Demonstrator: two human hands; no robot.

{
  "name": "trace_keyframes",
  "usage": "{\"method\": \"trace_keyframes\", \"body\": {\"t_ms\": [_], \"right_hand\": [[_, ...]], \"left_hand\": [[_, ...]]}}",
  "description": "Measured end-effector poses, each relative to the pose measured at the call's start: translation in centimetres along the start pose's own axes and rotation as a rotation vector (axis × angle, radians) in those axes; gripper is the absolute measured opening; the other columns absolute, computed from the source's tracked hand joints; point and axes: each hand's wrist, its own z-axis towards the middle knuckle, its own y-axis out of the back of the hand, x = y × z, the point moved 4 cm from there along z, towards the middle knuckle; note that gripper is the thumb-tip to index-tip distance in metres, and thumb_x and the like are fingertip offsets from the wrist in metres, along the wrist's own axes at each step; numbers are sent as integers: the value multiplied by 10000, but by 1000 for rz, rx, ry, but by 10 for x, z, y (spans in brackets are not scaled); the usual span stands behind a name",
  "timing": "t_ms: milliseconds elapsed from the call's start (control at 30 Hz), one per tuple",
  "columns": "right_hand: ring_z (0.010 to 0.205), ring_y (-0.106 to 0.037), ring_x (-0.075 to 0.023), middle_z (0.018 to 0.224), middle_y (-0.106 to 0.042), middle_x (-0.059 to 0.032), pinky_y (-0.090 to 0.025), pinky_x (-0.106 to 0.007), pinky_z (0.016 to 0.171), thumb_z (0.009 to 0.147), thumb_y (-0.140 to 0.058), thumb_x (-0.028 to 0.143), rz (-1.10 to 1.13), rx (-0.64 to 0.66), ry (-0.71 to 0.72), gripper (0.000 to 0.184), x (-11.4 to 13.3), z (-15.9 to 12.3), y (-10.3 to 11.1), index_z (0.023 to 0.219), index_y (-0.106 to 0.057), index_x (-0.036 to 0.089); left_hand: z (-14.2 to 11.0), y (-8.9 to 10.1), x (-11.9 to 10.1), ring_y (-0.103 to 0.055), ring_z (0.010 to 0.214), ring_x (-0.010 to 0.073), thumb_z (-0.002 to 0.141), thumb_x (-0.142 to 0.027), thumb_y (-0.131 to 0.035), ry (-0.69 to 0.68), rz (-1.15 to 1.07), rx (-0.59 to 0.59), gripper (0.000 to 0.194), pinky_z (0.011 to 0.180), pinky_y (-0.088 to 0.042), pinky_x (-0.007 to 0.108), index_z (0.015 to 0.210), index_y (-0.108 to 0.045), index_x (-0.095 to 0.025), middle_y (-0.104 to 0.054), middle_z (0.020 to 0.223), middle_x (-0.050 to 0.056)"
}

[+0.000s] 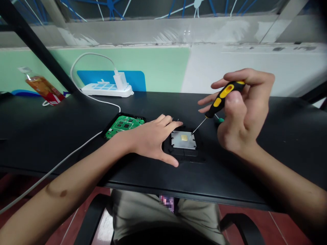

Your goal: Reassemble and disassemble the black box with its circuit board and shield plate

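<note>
My right hand [245, 112] grips a black and yellow screwdriver [221, 97], its thin shaft slanting down to the left. The tip meets the upper right corner of a silver metal plate [182, 144], which has a small pale yellow pad [184, 137] at its middle. The plate sits in a black casing [190, 153] on the table. My left hand [153, 137] lies spread at the casing's left side, index finger along the top and thumb below; whether it presses on the casing is unclear. Beyond it, a green circuit board [122, 127] lies in a black shell.
A white power strip [102, 90] with a plugged-in charger [120, 80] stands by the wall. Its white cable [76, 68] loops onto the black table [153, 177]. A tilted drink bottle [42, 86] is at left. Something green [220, 120] shows partly behind my right hand.
</note>
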Motion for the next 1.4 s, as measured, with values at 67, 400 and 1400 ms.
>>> {"method": "trace_keyframes", "body": {"t_ms": [67, 400, 1400], "right_hand": [[712, -657, -101, 1120, -599, -15, -602, -278, 556, 1004, -531, 498, -37, 2, -17, 300, -2, 0, 1, 1271, -589, 373], [854, -728, -163, 1077, -719, 15, -656, -372, 702, 1000, -583, 395, -147, -28, 3, 260, 13, 1, 2, 1251, -647, 377], [856, -674, -134, 1155, -608, -21, -590, -279, 583, 916, -701, 465, -196, -5, 97, 371, 2, 1, 8, 1248, -656, 304]], "left_hand": [[0, 0, 0, -451, 1343, 377, 751, -838, -707, -1, 2, -3, 1182, 1152, -402, 490, 1587, -323, -96, -518, 1407, 194], [0, 1, -2, -461, 1322, 357, 747, -802, -752, 0, 16, 2, 1182, 1151, -411, 470, 1581, -327, -81, -517, 1393, 193], [0, 0, -1, -439, 1370, 375, 742, -790, -768, 7, 22, 0, 1191, 1161, -409, 479, 1590, -311, -90, -496, 1442, 204]]}}
